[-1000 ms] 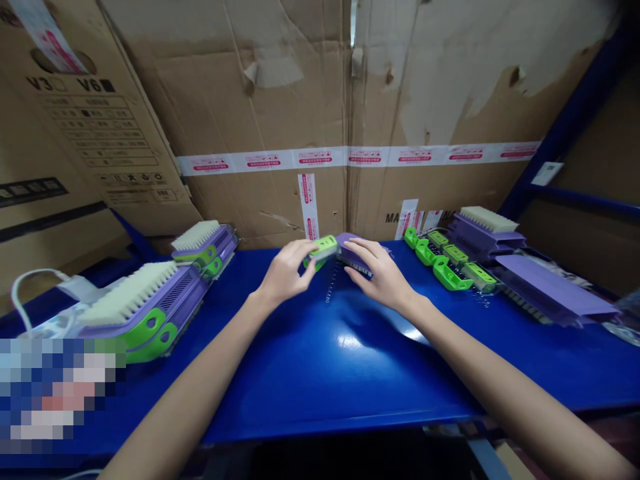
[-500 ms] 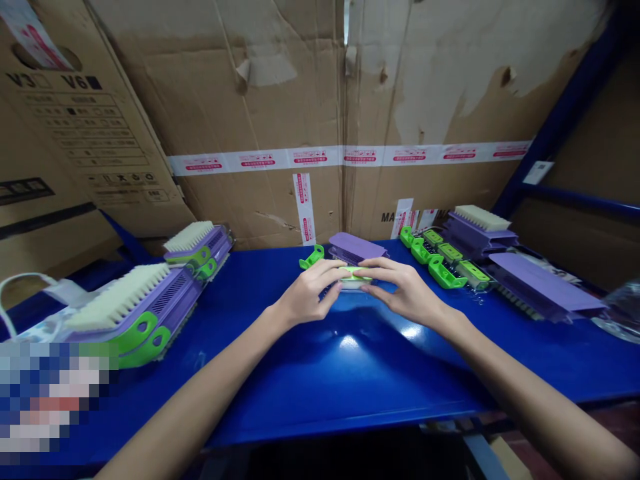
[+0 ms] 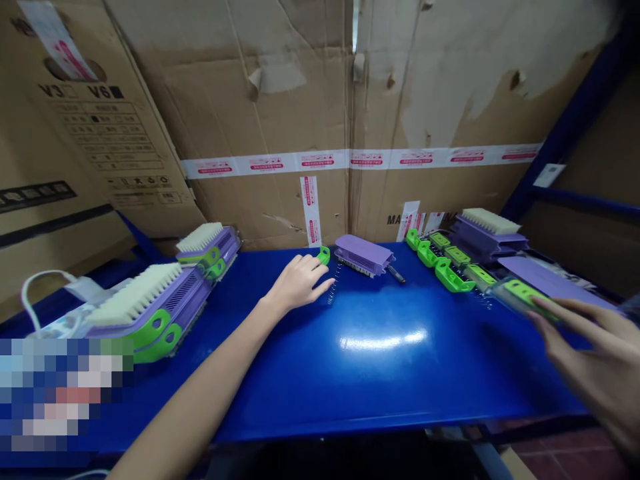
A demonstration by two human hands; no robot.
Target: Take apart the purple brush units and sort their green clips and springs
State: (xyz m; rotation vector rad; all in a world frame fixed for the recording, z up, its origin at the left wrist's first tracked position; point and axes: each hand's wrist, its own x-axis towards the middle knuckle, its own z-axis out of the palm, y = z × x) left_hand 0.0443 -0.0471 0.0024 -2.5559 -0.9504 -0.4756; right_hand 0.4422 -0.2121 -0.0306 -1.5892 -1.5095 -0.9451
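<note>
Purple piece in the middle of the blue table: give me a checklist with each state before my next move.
1. Purple piece bristles down: ok.
2. Spring in sight: ok, loose left of the purple piece.
3. Both hands near the purple piece: not ok; the left hand is close, the right hand far to the right.
4. Green hook gripped by the left hand: cannot tell, fingers partly cover it.
5. Green-topped piece firmly gripped by the right hand: cannot tell, blurred.
</note>
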